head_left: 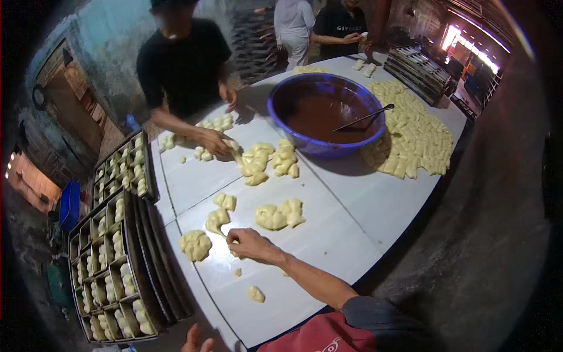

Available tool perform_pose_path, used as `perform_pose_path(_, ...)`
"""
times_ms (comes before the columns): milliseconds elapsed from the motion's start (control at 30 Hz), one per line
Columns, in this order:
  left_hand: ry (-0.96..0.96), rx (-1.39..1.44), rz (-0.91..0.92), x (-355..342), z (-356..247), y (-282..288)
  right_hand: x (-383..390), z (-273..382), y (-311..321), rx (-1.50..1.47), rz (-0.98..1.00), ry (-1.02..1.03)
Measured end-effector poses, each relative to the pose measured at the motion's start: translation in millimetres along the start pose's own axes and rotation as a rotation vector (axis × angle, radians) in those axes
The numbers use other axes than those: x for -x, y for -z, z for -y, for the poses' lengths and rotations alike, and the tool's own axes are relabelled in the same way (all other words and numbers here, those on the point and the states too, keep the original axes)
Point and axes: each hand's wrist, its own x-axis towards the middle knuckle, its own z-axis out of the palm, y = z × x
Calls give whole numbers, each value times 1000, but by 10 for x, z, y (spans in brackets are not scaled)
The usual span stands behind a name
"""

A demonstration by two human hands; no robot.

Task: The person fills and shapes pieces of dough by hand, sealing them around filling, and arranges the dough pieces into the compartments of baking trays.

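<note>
My right hand (249,242) reaches over the white tiled table, its fingers closed on a bit of pale yellow dough. A thin stretched strand joins the fingers to a dough lump (217,220) just beyond them. To the left of that hand sits a round, knobbly dough pile (194,245), and a wider dough mass (280,215) lies farther right. A small dough piece (255,294) rests nearer to me. At the lower edge, beside the trays, my left hand (197,341) shows only partly, its fingers apart and nothing visible in them.
Divided baking trays (105,276) filled with dough balls stand stacked at the left. A purple basin (326,149) of brown filling holds a long-handled tool (363,117). Many dough pieces (410,135) cover the far right. Across the table a co-worker's hand (216,142) grips dough; other people stand behind.
</note>
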Motion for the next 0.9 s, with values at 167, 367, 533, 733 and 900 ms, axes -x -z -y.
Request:
perform_pose_path(167, -95, 120, 22, -640, -485, -726, 340, -143, 351, -509, 108, -195)
perform_pose_path(367, -5, 303, -28, -1266, -1049, -1266, 692, 5, 372, -532, 218, -277)
perform_pose_path(533, -501, -14, -218, -1935, -898, -1346, 708, -14, 444, -588, -3, -324)
perform_pose_path(733, -524, -445, -286, -2515, -888, -1235, 472, 68, 358, -576, -13, -439)
perform_pose_path(900, -535, 5, -189, -2655, -823, -1287, 247, -158, 128, 133, -250, -64)
